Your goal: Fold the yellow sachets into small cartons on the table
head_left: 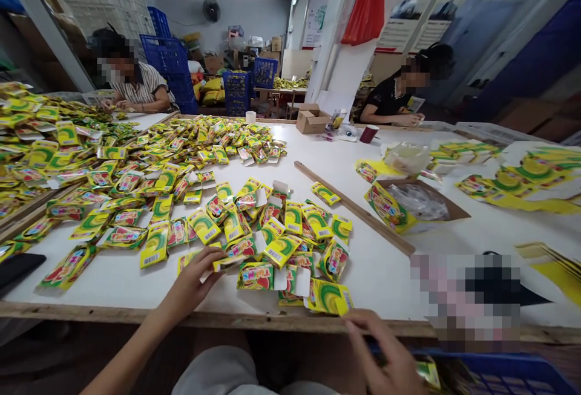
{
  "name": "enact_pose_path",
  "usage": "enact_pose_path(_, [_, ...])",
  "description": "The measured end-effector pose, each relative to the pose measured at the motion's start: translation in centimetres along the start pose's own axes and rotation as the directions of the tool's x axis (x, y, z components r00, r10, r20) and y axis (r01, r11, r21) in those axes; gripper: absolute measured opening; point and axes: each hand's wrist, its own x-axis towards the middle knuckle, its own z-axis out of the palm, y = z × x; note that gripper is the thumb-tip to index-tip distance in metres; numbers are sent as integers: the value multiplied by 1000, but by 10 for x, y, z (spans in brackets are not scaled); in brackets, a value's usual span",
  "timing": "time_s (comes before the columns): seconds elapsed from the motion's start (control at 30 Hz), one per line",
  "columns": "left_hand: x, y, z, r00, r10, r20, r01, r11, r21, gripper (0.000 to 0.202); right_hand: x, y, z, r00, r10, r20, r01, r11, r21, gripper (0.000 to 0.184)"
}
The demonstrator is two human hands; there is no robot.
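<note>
My left hand [200, 277] is closed on the left end of a small yellow carton [235, 256], with thumb and fingers pinching it just above the table. Part of that carton is hidden by my fingers. Near the table's front edge, my right hand [385, 349] has its fingers apart, slightly blurred. Its fingertips are close to the lower right corner of another yellow-green carton [327, 296]; whether they touch is unclear. A loose heap of similar cartons [276, 250], printed with fruit and bright lettering, spreads around both hands. Several have white end flaps standing out.
More cartons [181, 147] pile up at the left. A wooden strip [354, 207] crosses the white table [218, 174]; an open display box [422, 201] stands right of it. A blue basket [512, 374] is below the front edge. Two people sit across the table.
</note>
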Motion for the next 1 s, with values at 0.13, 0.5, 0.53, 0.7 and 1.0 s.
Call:
enact_pose_path(0.13, [-21, 21, 16, 964, -244, -105, 194, 916, -350, 36, 26, -57, 88, 995, -88, 45, 69, 944, 323, 15])
enact_pose_path(0.5, [-46, 11, 43, 921, -365, -132, 222, 775, -592, 46, 55, -72, 167, 973, -187, 138, 92, 856, 509, 28])
enact_pose_path(0.53, [-45, 11, 43, 924, -364, -117, 228, 771, -595, 44, 55, -70, 167, 972, -189, 142, 94, 860, 502, 29])
enact_pose_path(0.7, [-39, 14, 40, 936, -349, -48, 255, 768, -588, 37, 62, -72, 165, 951, -218, 219, 101, 889, 446, 23])
enact_pose_path(1.0, [-29, 9, 35, 932, -331, -147, 219, 838, -499, 18, 69, -77, 169, 965, -185, 184, 85, 889, 451, 16])
